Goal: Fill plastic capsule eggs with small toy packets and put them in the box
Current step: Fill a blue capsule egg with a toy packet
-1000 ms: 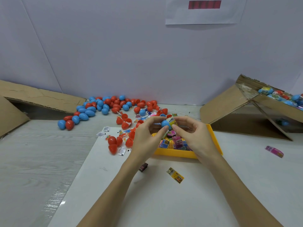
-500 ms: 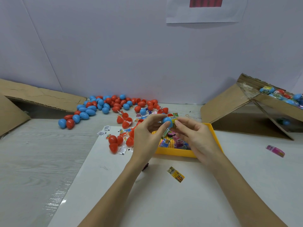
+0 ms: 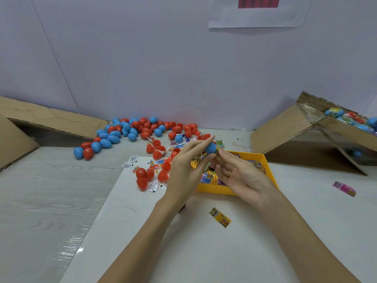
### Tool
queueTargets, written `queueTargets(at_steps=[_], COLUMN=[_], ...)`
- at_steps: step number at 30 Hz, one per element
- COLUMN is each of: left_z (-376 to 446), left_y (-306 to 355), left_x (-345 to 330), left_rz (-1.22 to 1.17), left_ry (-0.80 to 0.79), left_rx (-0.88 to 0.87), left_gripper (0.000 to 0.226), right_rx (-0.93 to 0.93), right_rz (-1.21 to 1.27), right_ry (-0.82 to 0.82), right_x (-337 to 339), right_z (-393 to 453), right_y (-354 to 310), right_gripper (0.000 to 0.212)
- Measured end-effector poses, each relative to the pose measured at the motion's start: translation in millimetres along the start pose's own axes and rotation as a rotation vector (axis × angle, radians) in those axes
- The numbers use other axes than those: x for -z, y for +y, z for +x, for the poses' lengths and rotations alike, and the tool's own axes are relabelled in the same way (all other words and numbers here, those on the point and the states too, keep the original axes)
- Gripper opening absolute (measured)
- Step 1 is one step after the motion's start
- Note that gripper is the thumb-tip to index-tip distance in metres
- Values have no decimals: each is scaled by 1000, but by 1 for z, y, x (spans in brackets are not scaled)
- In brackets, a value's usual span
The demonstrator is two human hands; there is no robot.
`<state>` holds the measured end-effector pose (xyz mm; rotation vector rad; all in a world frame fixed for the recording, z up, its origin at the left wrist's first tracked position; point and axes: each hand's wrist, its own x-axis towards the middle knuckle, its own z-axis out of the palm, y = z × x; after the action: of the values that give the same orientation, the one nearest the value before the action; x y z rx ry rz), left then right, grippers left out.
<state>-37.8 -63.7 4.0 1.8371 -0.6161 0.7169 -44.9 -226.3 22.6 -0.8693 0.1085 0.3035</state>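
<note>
The left hand (image 3: 184,170) holds a blue egg (image 3: 211,147) up above the far left corner of the yellow tray (image 3: 271,170). Its fingers (image 3: 201,142) are curled around the egg and clamp it from the left side. The egg's long way points up and to the left, along those fingers. Its lower end points down and to the right, toward the right hand (image 3: 240,176).

A small toy packet (image 3: 218,154) sticks out at that lower end. The right hand's fingertips (image 3: 221,153) touch it there. The other fingers of the right hand are loose and spread apart. I cannot tell if the thumb pinches the packet or only pushes it.

So the open end of the egg faces the right hand, and the right hand is the closer one to do the pushing. I think the packet is not all the way in yet. The next push should go up and to the left, straight along the egg.

The box (image 3: 285,129) for done eggs sits on the desk (image 3: 51,201) far to the right, well apart from both hands. Filled eggs (image 3: 334,112) already lie in it. A pile of loose eggs (image 3: 126,131) lies far to the left.
</note>
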Motion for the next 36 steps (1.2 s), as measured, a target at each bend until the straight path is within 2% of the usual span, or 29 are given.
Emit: queueTargets(at_steps=[5, 12, 21, 27, 30, 36], left_z=[1, 0, -1, -1, 0, -3], left_y=[0, 1, -2, 0, 3, 5], left_x=[0, -3, -2, -3, -3, -7], left_rz=[-67, -75, -26, -47, -45, -35], left_ry=[-24, -20, 73, 77, 80, 87], left_rx=[65, 61, -7, 16, 33, 46], left_gripper=[47, 32, 30, 29, 28, 26], right_rx=[-98, -144, -261, -246, -248, -200], right_rz=[43, 92, 202, 234, 243, 236], right_ry=[-64, -98, -120, -89, -90, -15], right_x=[-3, -7, -12, -12, -14, -19], right_z=[-3, -6, -6, -6, -8, -9], right_y=[-1, 1, 9, 10, 10, 13], right_gripper=[18, 17, 32, 36, 31, 42])
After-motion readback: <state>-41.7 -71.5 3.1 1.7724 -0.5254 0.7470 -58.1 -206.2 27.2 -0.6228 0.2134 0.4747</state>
